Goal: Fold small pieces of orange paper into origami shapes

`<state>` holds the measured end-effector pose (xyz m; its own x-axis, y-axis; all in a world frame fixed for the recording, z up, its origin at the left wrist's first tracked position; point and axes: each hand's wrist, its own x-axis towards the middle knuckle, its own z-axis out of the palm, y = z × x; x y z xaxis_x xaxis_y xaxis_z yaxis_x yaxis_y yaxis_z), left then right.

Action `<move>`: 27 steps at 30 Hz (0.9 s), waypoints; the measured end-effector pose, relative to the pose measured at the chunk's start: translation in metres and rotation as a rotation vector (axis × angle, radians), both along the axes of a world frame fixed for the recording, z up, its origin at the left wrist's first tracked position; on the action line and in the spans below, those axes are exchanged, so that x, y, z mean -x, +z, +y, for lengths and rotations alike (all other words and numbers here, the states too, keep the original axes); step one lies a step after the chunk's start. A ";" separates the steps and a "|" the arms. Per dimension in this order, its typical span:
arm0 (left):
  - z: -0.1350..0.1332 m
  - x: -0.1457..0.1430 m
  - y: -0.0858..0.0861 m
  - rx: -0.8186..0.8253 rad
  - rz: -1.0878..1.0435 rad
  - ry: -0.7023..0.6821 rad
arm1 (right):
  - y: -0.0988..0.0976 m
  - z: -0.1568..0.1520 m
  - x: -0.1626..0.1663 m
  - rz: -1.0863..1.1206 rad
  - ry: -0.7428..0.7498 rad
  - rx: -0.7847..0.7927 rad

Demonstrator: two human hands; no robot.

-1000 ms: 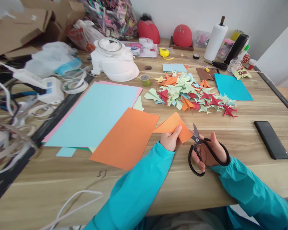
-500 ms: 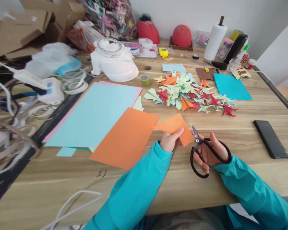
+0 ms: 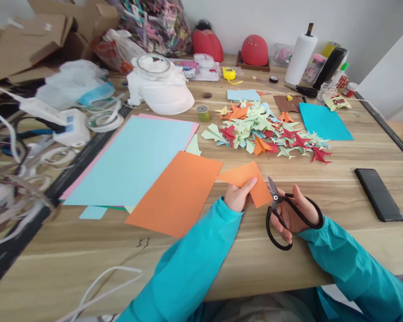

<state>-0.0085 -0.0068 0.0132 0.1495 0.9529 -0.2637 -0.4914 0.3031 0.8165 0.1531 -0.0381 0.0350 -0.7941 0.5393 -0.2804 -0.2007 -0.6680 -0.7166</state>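
Observation:
Between the thumb and fingers of my left hand [image 3: 237, 195] is a small piece of orange paper [image 3: 261, 191], with a pointed part reaching left and a strip reaching right. My right hand [image 3: 293, 213] is shut on black-handled scissors [image 3: 275, 197], their handles spread around the fingers. The blades point up and away, close beside the right edge of the orange piece; whether they touch it I cannot tell. Left of my hands lies a larger orange sheet [image 3: 177, 197], partly over a light blue sheet [image 3: 130, 161]. Beyond the hands is a pile of folded paper shapes [image 3: 251, 127] in green, orange, red and blue.
A black phone [image 3: 379, 195] lies at the right. Turquoise paper [image 3: 325, 121] is behind the pile's right end. White caps [image 3: 163, 91] and a small green-filled jar [image 3: 203, 113] stand farther back. Cables and a white power strip [image 3: 70, 127] crowd the left edge.
The orange piece in my left hand has tilted and shifted slightly, its right end a little lower. My right hand and the scissors are nearly still.

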 end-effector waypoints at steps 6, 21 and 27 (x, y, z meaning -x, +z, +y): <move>0.000 0.000 -0.004 -0.017 0.049 0.026 | 0.001 0.000 0.002 0.030 -0.027 -0.009; 0.006 0.003 -0.020 0.030 0.100 0.089 | 0.009 0.000 0.003 -0.130 -0.089 -0.009; 0.000 0.002 -0.006 -0.017 -0.001 -0.071 | 0.007 0.001 -0.001 -0.072 -0.043 -0.011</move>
<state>-0.0101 -0.0071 0.0074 0.2172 0.9442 -0.2477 -0.4704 0.3236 0.8210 0.1541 -0.0374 0.0424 -0.7482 0.5759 -0.3293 -0.1768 -0.6515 -0.7377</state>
